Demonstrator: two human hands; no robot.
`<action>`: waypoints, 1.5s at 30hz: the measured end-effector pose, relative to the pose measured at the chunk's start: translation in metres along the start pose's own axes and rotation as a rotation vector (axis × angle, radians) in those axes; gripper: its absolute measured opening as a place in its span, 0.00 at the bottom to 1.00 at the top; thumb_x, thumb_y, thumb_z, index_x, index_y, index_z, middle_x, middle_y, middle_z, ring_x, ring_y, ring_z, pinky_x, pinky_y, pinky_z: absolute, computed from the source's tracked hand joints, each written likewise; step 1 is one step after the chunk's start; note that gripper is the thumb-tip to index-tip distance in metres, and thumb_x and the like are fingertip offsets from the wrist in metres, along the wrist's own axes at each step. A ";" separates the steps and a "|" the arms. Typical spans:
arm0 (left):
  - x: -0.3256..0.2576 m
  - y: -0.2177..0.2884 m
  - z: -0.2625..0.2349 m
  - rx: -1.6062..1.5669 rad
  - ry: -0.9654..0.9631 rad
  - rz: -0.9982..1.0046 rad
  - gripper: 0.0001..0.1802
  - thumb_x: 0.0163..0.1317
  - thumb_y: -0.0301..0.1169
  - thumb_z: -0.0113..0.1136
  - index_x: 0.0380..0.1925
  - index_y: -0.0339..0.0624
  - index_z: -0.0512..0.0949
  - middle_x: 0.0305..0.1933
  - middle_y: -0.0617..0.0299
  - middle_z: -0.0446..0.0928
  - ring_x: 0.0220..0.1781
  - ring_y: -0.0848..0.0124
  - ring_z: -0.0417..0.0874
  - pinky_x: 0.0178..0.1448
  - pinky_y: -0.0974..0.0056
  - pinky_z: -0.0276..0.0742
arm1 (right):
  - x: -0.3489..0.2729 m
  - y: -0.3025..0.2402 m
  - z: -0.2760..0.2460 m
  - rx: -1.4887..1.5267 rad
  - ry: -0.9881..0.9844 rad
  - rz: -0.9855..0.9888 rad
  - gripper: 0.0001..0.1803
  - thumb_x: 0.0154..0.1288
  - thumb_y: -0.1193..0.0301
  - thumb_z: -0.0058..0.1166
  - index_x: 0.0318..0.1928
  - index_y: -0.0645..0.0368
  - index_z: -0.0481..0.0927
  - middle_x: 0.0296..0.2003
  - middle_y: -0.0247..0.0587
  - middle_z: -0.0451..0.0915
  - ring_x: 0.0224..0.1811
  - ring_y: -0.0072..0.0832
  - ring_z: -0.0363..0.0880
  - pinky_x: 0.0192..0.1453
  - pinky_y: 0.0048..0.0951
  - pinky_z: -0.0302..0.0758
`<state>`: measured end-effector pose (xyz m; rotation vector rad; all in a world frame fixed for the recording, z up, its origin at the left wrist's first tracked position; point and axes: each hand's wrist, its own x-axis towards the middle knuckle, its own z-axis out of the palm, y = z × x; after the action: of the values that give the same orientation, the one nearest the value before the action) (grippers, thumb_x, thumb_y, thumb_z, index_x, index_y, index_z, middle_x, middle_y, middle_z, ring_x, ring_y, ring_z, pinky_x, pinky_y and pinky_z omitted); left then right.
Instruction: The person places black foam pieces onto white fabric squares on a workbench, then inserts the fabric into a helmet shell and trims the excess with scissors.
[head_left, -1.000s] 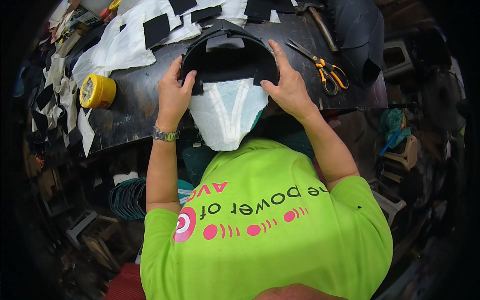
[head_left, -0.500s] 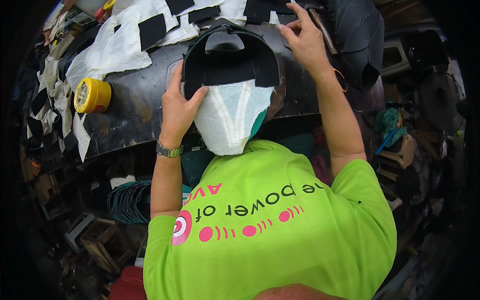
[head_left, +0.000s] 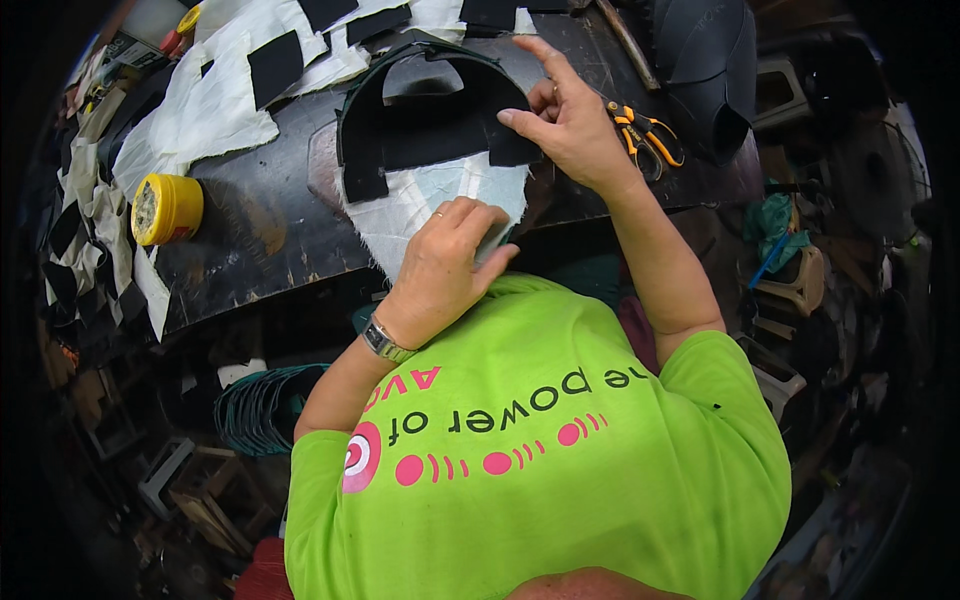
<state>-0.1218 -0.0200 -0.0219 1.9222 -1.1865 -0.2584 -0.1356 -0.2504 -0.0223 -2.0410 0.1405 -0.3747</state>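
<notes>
Nearest, the left hand lies curled over the lower end of a white fabric piece, fingers bent down onto the cloth and thumb stretched toward the right, so it presses or pinches the fabric at the near edge of the dark worktable; whether the thumb actually grips the cloth's edge is hard to tell, since the knuckles hide it. A metal wristwatch sits on that wrist. The white piece tapers toward the person, its long axis running from the table's near edge away toward the far side, narrow end nearest. On its far, wider end lies a black arch-shaped piece, the curve bulging away from the person and its two legs pointing back toward them; its long axis runs left to right across the white piece. The right hand rests on the right leg of the arch, thumb and bent fingers closed lightly on the black material while the forefinger sticks out straight, pointing to the far left. Just right of that hand lie orange-handled scissors, apart from it. To the left, well apart, a yellow tin lies on the table, and farther off white and black scraps are scattered.
</notes>
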 end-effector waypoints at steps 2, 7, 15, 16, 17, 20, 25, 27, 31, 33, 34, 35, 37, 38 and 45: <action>-0.003 -0.004 0.001 -0.003 -0.031 -0.014 0.15 0.58 0.28 0.74 0.44 0.37 0.82 0.41 0.54 0.81 0.42 0.57 0.85 0.47 0.60 0.81 | 0.000 0.002 0.003 -0.024 0.035 0.047 0.42 0.60 0.73 0.67 0.75 0.48 0.65 0.27 0.34 0.76 0.28 0.22 0.74 0.37 0.25 0.75; -0.009 -0.010 -0.012 -0.129 -0.008 -0.076 0.17 0.62 0.25 0.69 0.51 0.37 0.82 0.49 0.51 0.81 0.51 0.58 0.86 0.55 0.62 0.79 | 0.004 -0.002 0.016 -0.038 0.047 0.140 0.42 0.62 0.80 0.62 0.76 0.51 0.62 0.35 0.33 0.79 0.35 0.16 0.74 0.42 0.19 0.74; -0.017 -0.062 -0.016 -0.795 0.459 -0.086 0.29 0.79 0.40 0.46 0.75 0.41 0.62 0.76 0.44 0.64 0.77 0.52 0.66 0.78 0.52 0.62 | -0.031 -0.084 0.081 -0.006 -0.064 -0.401 0.46 0.62 0.57 0.65 0.77 0.52 0.59 0.58 0.61 0.76 0.55 0.52 0.79 0.61 0.52 0.74; -0.035 -0.062 -0.018 -1.117 0.462 0.002 0.32 0.80 0.46 0.40 0.78 0.45 0.56 0.79 0.47 0.60 0.80 0.53 0.63 0.82 0.49 0.57 | -0.038 -0.092 0.090 -0.178 -0.121 -0.507 0.49 0.62 0.49 0.66 0.78 0.51 0.59 0.65 0.65 0.71 0.63 0.59 0.73 0.68 0.62 0.68; -0.052 -0.060 -0.019 -1.471 0.425 0.148 0.35 0.81 0.51 0.35 0.81 0.49 0.51 0.82 0.50 0.57 0.82 0.54 0.59 0.85 0.46 0.51 | -0.040 -0.099 0.100 -0.164 -0.209 -0.552 0.51 0.62 0.39 0.61 0.78 0.50 0.60 0.71 0.65 0.63 0.71 0.62 0.62 0.71 0.69 0.59; -0.091 -0.059 -0.036 -1.756 0.456 0.159 0.34 0.81 0.51 0.36 0.80 0.47 0.52 0.81 0.50 0.58 0.81 0.54 0.60 0.84 0.47 0.52 | -0.038 -0.106 0.123 0.060 -0.404 -0.765 0.50 0.60 0.50 0.68 0.78 0.49 0.60 0.74 0.56 0.62 0.76 0.60 0.55 0.71 0.62 0.62; -0.112 -0.057 -0.054 -1.800 0.506 0.146 0.33 0.81 0.49 0.38 0.78 0.45 0.54 0.79 0.50 0.59 0.80 0.55 0.62 0.83 0.47 0.54 | -0.051 -0.112 0.142 0.071 -0.573 -0.796 0.45 0.60 0.58 0.70 0.76 0.48 0.65 0.79 0.51 0.56 0.81 0.51 0.54 0.77 0.58 0.59; -0.114 -0.055 -0.055 -1.807 0.513 0.141 0.33 0.81 0.48 0.39 0.78 0.44 0.54 0.79 0.50 0.60 0.79 0.55 0.62 0.82 0.48 0.55 | -0.055 -0.112 0.146 0.074 -0.558 -0.807 0.45 0.60 0.61 0.70 0.76 0.46 0.65 0.79 0.52 0.56 0.80 0.51 0.56 0.76 0.57 0.60; -0.116 -0.054 -0.052 -1.802 0.505 0.119 0.32 0.81 0.47 0.40 0.77 0.42 0.56 0.78 0.49 0.62 0.78 0.55 0.64 0.81 0.48 0.57 | -0.054 -0.109 0.146 0.149 -0.545 -0.793 0.46 0.58 0.66 0.72 0.76 0.47 0.65 0.78 0.52 0.57 0.77 0.53 0.61 0.75 0.56 0.62; -0.114 -0.054 -0.052 -1.804 0.496 0.112 0.32 0.80 0.46 0.41 0.76 0.41 0.57 0.77 0.49 0.62 0.78 0.55 0.65 0.81 0.49 0.58 | -0.051 -0.108 0.143 0.168 -0.540 -0.787 0.46 0.57 0.68 0.72 0.76 0.48 0.66 0.78 0.53 0.57 0.76 0.53 0.62 0.75 0.56 0.63; -0.112 -0.053 -0.052 -1.801 0.489 0.108 0.32 0.80 0.46 0.41 0.76 0.41 0.57 0.77 0.49 0.63 0.77 0.55 0.65 0.81 0.49 0.58 | -0.051 -0.108 0.141 0.159 -0.535 -0.784 0.47 0.56 0.68 0.72 0.76 0.48 0.66 0.77 0.53 0.57 0.75 0.53 0.63 0.75 0.56 0.64; -0.110 -0.053 -0.052 -1.803 0.485 0.106 0.31 0.80 0.46 0.42 0.76 0.40 0.58 0.77 0.49 0.63 0.77 0.55 0.65 0.80 0.49 0.59 | -0.051 -0.108 0.139 0.149 -0.529 -0.781 0.47 0.56 0.69 0.72 0.76 0.48 0.66 0.77 0.53 0.58 0.75 0.53 0.63 0.74 0.56 0.64; -0.105 -0.051 -0.051 -1.794 0.472 0.090 0.31 0.80 0.45 0.42 0.75 0.39 0.58 0.76 0.49 0.64 0.77 0.56 0.66 0.80 0.49 0.59 | -0.051 -0.107 0.135 0.133 -0.508 -0.785 0.47 0.55 0.69 0.73 0.76 0.49 0.65 0.77 0.54 0.58 0.75 0.54 0.63 0.74 0.55 0.64; -0.103 -0.049 -0.052 -1.787 0.469 0.080 0.31 0.80 0.45 0.43 0.75 0.39 0.59 0.76 0.49 0.64 0.76 0.56 0.66 0.79 0.49 0.60 | -0.051 -0.106 0.134 0.126 -0.493 -0.792 0.48 0.55 0.68 0.73 0.76 0.50 0.65 0.77 0.54 0.58 0.75 0.54 0.62 0.75 0.55 0.64; -0.057 -0.044 -0.051 -1.064 0.380 -0.274 0.30 0.80 0.43 0.45 0.73 0.36 0.61 0.74 0.49 0.67 0.74 0.56 0.69 0.78 0.50 0.63 | -0.050 -0.083 0.094 0.706 -0.354 -0.212 0.55 0.68 0.57 0.68 0.82 0.54 0.44 0.68 0.56 0.70 0.69 0.42 0.71 0.72 0.43 0.70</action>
<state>-0.0958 0.0631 -0.0367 1.0893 -0.3609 -0.5151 -0.1578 -0.1186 -0.0011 -1.3889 -0.3811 -0.1515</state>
